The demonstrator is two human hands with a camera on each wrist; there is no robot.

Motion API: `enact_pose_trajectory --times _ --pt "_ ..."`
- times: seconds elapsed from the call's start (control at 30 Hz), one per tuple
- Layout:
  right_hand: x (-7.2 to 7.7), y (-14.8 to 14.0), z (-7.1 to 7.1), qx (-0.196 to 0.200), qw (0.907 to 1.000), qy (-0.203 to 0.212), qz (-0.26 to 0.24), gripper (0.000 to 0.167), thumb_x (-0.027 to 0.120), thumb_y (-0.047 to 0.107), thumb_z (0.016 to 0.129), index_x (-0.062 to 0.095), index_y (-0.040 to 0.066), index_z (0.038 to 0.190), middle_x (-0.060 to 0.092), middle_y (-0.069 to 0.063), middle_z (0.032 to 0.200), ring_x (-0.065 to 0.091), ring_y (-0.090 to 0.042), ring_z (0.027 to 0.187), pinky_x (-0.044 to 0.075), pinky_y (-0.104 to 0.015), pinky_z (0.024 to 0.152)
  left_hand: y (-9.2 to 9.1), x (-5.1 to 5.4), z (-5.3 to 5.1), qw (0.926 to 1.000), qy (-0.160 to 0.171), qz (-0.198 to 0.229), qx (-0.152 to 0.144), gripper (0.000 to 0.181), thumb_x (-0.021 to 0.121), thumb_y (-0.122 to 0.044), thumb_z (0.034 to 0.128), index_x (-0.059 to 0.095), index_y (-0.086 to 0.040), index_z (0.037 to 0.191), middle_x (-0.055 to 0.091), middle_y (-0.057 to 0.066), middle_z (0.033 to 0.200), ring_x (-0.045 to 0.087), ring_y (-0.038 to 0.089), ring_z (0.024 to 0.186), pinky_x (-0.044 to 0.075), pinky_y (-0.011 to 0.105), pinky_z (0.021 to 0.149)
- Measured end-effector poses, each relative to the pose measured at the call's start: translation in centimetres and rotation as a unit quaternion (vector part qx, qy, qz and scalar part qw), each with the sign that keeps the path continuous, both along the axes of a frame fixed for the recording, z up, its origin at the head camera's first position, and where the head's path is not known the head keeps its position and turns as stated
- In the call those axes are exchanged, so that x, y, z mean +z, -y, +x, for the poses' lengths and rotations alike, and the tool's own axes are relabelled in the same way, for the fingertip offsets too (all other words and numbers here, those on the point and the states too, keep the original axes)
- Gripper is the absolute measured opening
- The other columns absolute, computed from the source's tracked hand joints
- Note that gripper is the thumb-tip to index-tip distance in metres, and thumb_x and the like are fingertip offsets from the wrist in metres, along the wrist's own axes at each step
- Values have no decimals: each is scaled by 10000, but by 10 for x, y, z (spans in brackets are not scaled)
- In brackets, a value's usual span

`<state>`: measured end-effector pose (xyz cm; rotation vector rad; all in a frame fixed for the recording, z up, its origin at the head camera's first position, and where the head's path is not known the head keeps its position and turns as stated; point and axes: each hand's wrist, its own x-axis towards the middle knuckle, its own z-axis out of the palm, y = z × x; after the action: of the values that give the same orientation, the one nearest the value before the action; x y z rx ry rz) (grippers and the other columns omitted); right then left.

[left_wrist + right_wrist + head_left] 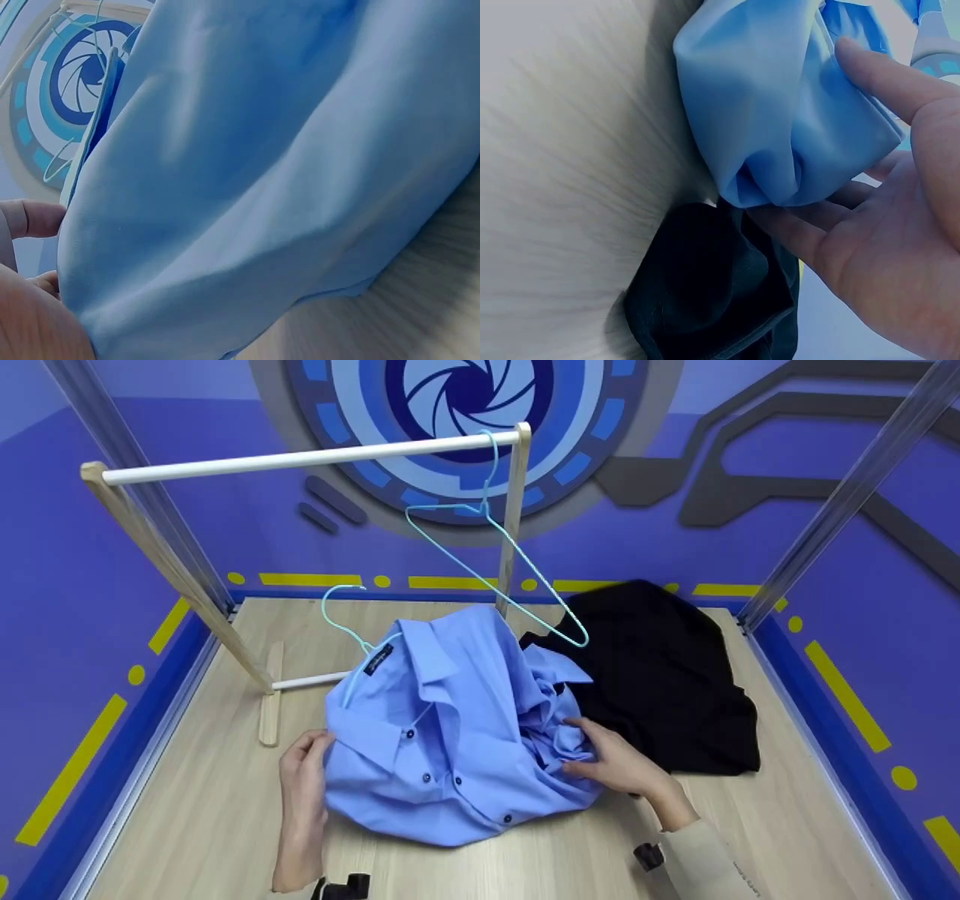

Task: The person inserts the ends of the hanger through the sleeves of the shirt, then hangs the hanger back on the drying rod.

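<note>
A blue button-up shirt (480,735) with dark buttons lies bunched on the table, partly raised. A light-blue hanger (344,626) sits inside its collar, hook sticking out at the upper left; the rest of it is hidden by cloth. At the shirt's left shoulder edge, my left hand (302,787) pinches the fabric. My right hand (619,757) holds the crumpled right side, thumb (877,79) on one side of the cloth and fingers reaching behind it, their tips partly hidden. In the left wrist view the shirt (225,187) fills most of the picture.
Behind the shirt stands a wooden rack with a white rail (315,459). Another light-blue hanger (536,566) hangs at the rail's right end. A black garment (667,682) lies right of the shirt, close to my right hand. Patterned panels enclose the wooden table (187,795).
</note>
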<state>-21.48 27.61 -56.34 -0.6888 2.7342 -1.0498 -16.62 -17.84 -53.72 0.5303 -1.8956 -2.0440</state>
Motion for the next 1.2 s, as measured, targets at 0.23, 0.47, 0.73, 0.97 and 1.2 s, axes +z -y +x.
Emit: enact_pose_trajectory --times 0.23,0.47,0.73,0.97,1.2 --pt "1 1 1 10 10000 2 -57 780 820 354 886 457 26 1493 564 -128 1420 538 -291 1279 424 -530 1052 3 3 1 9997 -99 157 135 168 600 -53 999 700 77 961 675 43 970 570 136 969 397 228 893" --pt "1 2 2 -63 9999 66 -140 792 815 331 895 416 40 1514 581 -141 1385 568 -296 1231 450 -541 1015 4 8 1 9990 -210 353 160 167 589 -41 1007 682 96 984 657 14 981 543 144 1017 361 247 933" --pt "1 2 2 -52 9997 168 -159 806 810 325 899 400 15 1520 572 -177 1389 573 -314 1222 453 -537 1010 5 16 5 9983 -330 439 188 167 552 -19 1013 664 104 994 639 37 1008 529 192 1054 381 265 930" --pt "0 1 2 54 9990 281 -338 774 798 305 914 402 11 1511 585 -181 1360 584 -332 1223 474 -529 993 6 24 5 9979 -272 510 280 152 554 -3 995 669 89 1028 636 28 1003 554 151 1000 435 234 865" --pt "-1 1 3 122 9983 361 -441 769 790 277 924 389 14 1526 555 -214 1407 563 -396 1261 470 -562 1006 9 32 6 9985 -265 379 283 150 556 -22 1003 666 67 1052 641 54 1047 529 195 1068 408 247 906"
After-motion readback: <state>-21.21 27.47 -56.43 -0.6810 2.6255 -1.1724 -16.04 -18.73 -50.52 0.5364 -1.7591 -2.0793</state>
